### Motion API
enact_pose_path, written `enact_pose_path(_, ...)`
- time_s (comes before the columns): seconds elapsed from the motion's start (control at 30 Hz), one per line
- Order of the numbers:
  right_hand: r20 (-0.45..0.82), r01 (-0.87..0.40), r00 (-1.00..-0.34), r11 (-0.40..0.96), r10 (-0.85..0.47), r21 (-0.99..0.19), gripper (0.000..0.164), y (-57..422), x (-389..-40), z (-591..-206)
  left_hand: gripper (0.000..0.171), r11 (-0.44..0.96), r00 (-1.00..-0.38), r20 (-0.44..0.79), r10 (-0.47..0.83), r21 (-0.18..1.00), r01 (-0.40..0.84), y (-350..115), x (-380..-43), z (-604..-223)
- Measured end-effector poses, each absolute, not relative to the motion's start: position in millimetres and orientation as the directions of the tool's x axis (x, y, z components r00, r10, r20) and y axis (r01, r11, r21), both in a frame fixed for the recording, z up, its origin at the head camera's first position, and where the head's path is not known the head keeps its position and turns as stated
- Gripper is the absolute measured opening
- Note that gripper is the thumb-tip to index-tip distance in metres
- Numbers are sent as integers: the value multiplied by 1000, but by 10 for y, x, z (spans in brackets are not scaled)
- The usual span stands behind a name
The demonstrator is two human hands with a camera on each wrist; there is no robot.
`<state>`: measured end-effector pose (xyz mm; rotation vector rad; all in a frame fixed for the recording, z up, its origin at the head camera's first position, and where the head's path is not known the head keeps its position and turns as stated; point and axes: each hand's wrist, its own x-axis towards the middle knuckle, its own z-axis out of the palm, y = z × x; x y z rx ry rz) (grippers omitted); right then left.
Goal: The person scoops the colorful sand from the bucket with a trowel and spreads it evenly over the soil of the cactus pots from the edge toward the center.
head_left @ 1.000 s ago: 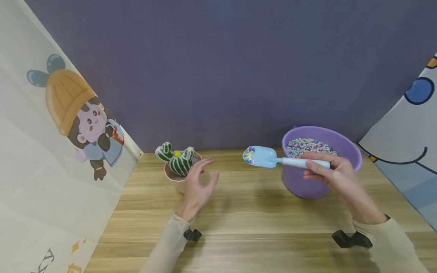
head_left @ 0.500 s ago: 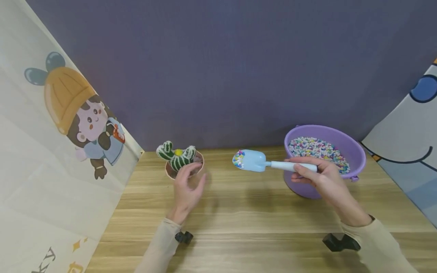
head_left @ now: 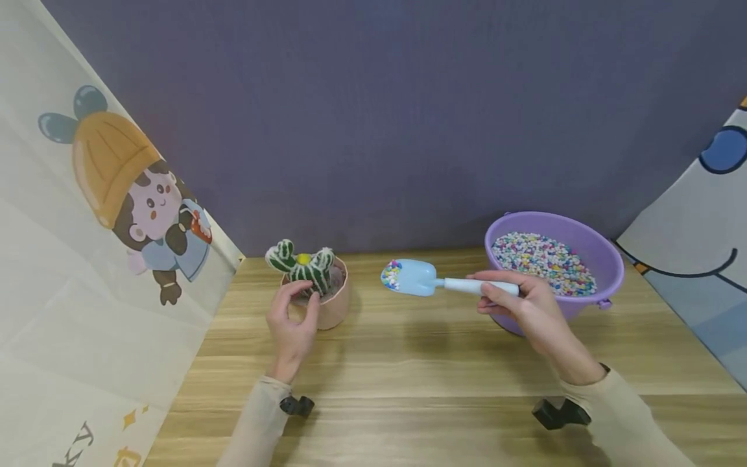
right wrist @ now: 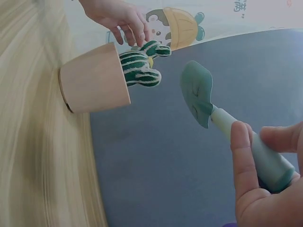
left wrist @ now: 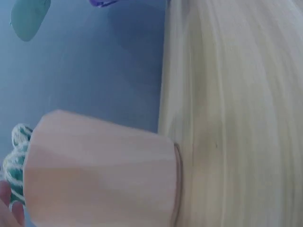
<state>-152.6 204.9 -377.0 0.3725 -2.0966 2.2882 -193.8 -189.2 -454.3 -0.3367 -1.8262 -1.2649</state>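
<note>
My right hand (head_left: 528,308) grips the white handle of a light blue hand trowel (head_left: 417,277), held level above the table. Small multicoloured beads (head_left: 391,275) lie at the tip of its blade. A knitted green and white cactus (right wrist: 136,67) with a yellow flower stands in a pale pink pot (left wrist: 102,172). My left hand (head_left: 294,331) is at the near left side of this pot, fingers loosely bent, thumb and forefinger apart. Its fingertips overlap the cactus's lower part in the head view, with nothing held between them.
A purple bucket (head_left: 609,275) partly filled with the same kind of beads (head_left: 543,259) stands at the back right, behind my right hand. A dark wall (head_left: 385,130) rises behind the wooden table (head_left: 408,389). Printed panels (head_left: 76,272) flank both sides.
The trowel, carried by my right hand, has moved left from in front of the bucket toward the pot. My left hand has shifted left from the pot's right side to its near left.
</note>
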Motion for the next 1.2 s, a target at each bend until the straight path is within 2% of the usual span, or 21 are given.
enact_pose_path(0.13,171,-153,-974,-121,-152,-981,21,1966,-1542,-3797,32,440,-602,718,-351,693,571,-2013,-1948,-4576)
enact_pose_path(0.23,168,-148,-974,-133,-153,-980,21,1926,-1553,-3823,45,443,-626,686,-370,723,531,-2064,-1956,-4603)
enact_pose_path(0.47,144,-131,-979,-101,-145,-986,22,1849,-1578,-3834,60,479,-711,628,-318,753,451,-2142,-1992,-4676)
enact_pose_path(0.7,101,-91,-984,-75,-150,-993,33,1737,-1648,-3876,82,534,-841,495,-217,782,322,-2262,-2044,-4779)
enact_pose_path(0.9,68,-63,-987,-42,-144,-997,40,1643,-1726,-3887,82,530,-875,447,-185,795,294,-2294,-2055,-4821)
enact_pose_path(1.2,55,-53,-990,-15,-133,-998,40,1519,-1870,-3909,81,547,-872,457,-179,782,297,-2282,-2032,-4815)
